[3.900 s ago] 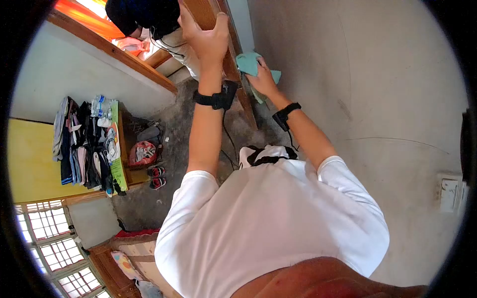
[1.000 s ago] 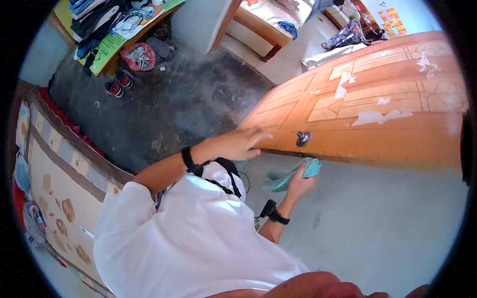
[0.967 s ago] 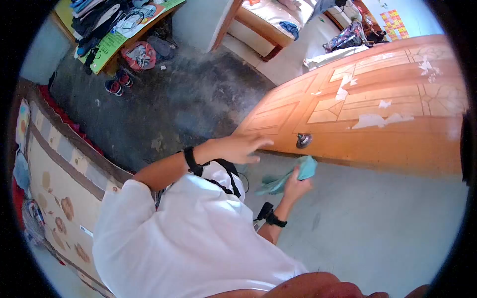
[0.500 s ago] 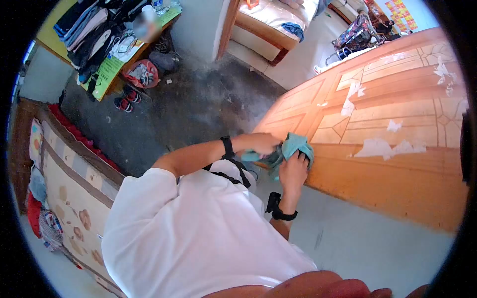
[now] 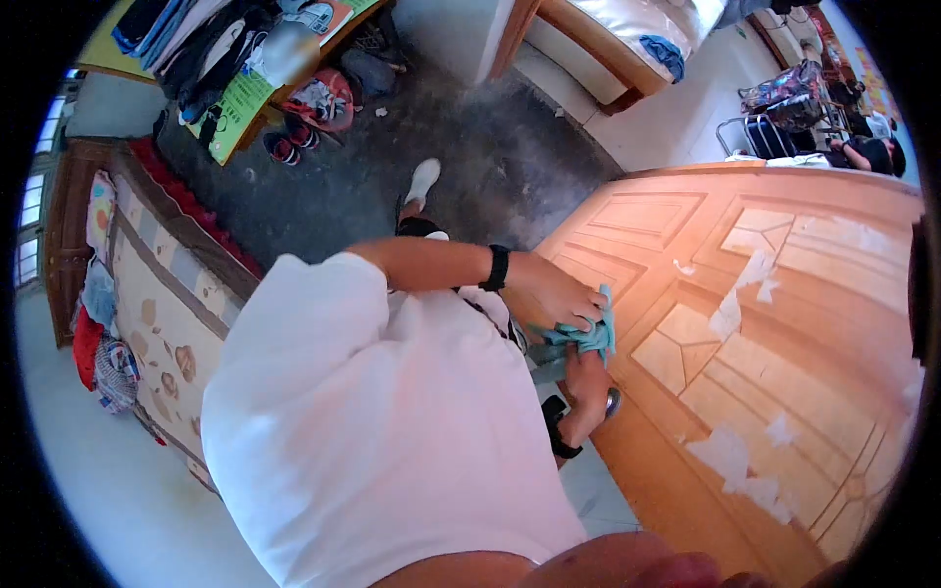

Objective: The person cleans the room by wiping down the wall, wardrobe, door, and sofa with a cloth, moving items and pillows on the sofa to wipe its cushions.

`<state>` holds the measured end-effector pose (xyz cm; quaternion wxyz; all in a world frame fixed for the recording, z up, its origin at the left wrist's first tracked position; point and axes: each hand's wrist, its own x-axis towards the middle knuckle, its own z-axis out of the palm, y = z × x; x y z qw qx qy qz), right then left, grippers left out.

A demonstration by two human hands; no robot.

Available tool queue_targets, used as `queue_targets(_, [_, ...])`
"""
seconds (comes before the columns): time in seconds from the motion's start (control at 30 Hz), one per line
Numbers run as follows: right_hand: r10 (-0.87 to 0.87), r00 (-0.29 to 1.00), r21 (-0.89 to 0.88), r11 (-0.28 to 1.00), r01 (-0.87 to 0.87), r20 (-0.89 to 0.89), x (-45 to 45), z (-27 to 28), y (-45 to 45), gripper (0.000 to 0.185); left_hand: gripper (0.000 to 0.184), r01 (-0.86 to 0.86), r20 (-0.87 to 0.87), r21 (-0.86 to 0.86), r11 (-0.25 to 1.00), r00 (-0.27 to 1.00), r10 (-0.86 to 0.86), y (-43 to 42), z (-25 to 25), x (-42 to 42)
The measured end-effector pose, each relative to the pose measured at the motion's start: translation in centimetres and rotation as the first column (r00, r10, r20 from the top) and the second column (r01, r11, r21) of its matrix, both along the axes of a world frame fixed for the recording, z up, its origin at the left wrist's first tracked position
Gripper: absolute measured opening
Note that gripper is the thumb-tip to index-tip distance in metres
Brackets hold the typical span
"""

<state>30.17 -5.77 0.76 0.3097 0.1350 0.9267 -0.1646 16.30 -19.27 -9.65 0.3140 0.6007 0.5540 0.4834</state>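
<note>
A bunched teal cloth [image 5: 598, 338] is held between my two hands, close to the edge of a wooden door. My left hand [image 5: 557, 294] reaches across from the left, its fingers bent over the top of the cloth. Below it, my right hand [image 5: 587, 377] is closed around the lower part of the cloth, beside a round metal door knob [image 5: 614, 403]. The wooden door [image 5: 647, 269] fills the right side and carries torn white paper scraps [image 5: 725, 316]. My fingertips are partly hidden in the folds.
At upper left, a table with a green cover [image 5: 235, 113] holds piled clothes [image 5: 211, 49]. Shoes [image 5: 291, 140] and a red bag [image 5: 331, 98] lie on the dark floor. A bed [image 5: 157, 294] stands at left. Another bed frame [image 5: 598, 44] shows through the doorway.
The view has shifted, showing more of the door face, its knob and my white shoe. My left hand has come over the top of the cloth, closer to my right hand.
</note>
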Motion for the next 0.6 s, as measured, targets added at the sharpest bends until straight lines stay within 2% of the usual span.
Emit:
queue_targets(0.03, [0.019, 0.990, -0.120, 0.992, -0.036, -0.143, -0.6, -1.8, -0.1, 0.041, 0.023, -0.005, -0.104, -0.031, 1.000, 0.995, 0.001, -0.8, 1.2, -1.9])
queue_targets(0.07, [0.023, 0.991, -0.105, 0.994, -0.037, -0.130, -1.3, -3.2, 0.0, 0.041, 0.026, -0.014, -0.207, -0.055, 0.998, 0.978, 0.002, -1.6, 2.2, -4.0])
queue_targets(0.13, [0.075, 0.857, -0.078, 0.988, -0.133, -0.509, -5.3, -3.6, -3.7, 0.038, 0.028, -0.045, -0.230, 0.040, 0.998, 0.972, 0.053, -3.7, 3.0, -8.9])
queue_targets(0.17, [0.074, 0.863, -0.067, 0.990, -0.124, -0.500, -7.6, -3.8, -5.2, 0.038, 0.030, -0.070, -0.251, 0.122, 0.990, 0.963, 0.099, -5.0, 3.2, -11.2])
queue_targets(0.23, [-0.128, 0.891, -0.399, 0.915, -0.064, -0.436, -13.2, -4.2, -8.0, 0.039, 0.032, -0.112, -0.220, 0.161, 0.981, 0.965, 0.146, -8.5, 2.4, -16.0])
queue_targets(0.27, [-0.109, 0.897, -0.381, 0.922, -0.069, -0.428, -15.2, -3.9, -8.7, 0.039, 0.033, -0.169, -0.181, 0.191, 0.967, 0.962, 0.204, -10.0, 2.2, -17.7])
queue_targets(0.3, [-0.077, 0.916, -0.314, 0.948, -0.055, -0.394, -17.2, -3.8, -9.9, 0.040, 0.034, -0.203, -0.169, 0.120, 0.972, 0.960, 0.221, -12.0, 2.5, -19.5])
queue_targets(0.33, [-0.055, 0.928, -0.256, 0.965, -0.045, -0.370, -19.5, -3.8, -11.3, 0.041, 0.034, -0.204, -0.183, 0.123, 0.971, 0.957, 0.225, -13.7, 2.9, -21.2])
queue_targets(0.37, [-0.063, 0.931, -0.342, 0.937, -0.069, -0.360, -21.7, -3.2, -12.3, 0.042, 0.035, -0.231, -0.092, -0.007, 0.973, 0.969, 0.230, -15.6, 3.1, -22.9])
queue_targets(0.4, [-0.065, 0.928, -0.339, 0.938, -0.068, -0.366, -23.5, -3.3, -13.1, 0.042, 0.036, -0.241, 0.004, -0.137, 0.961, 0.970, 0.244, -17.3, 3.1, -24.1])
queue_targets(0.47, [0.010, 0.931, -0.305, 0.944, -0.129, -0.365, -26.3, -3.5, -13.5, 0.040, 0.038, -0.290, 0.032, -0.110, 0.951, 0.955, 0.295, -19.8, 0.1, -25.7])
queue_targets(0.53, [0.010, 0.939, -0.239, 0.966, -0.098, -0.343, -29.2, -4.0, -13.9, 0.039, 0.037, -0.345, -0.122, -0.254, 0.904, 0.938, 0.323, -22.2, -1.9, -27.1])
queue_targets(0.57, [-0.010, 0.922, -0.298, 0.948, -0.115, -0.387, -30.9, -3.8, -14.6, 0.038, 0.037, -0.353, -0.115, -0.256, 0.900, 0.935, 0.334, -23.3, -2.2, -27.9])
queue_targets(0.6, [-0.042, 0.904, -0.363, 0.923, -0.127, -0.426, -32.2, -3.6, -15.3, 0.037, 0.037, -0.335, -0.095, -0.363, 0.869, 0.941, 0.323, -24.4, -2.3, -28.5])
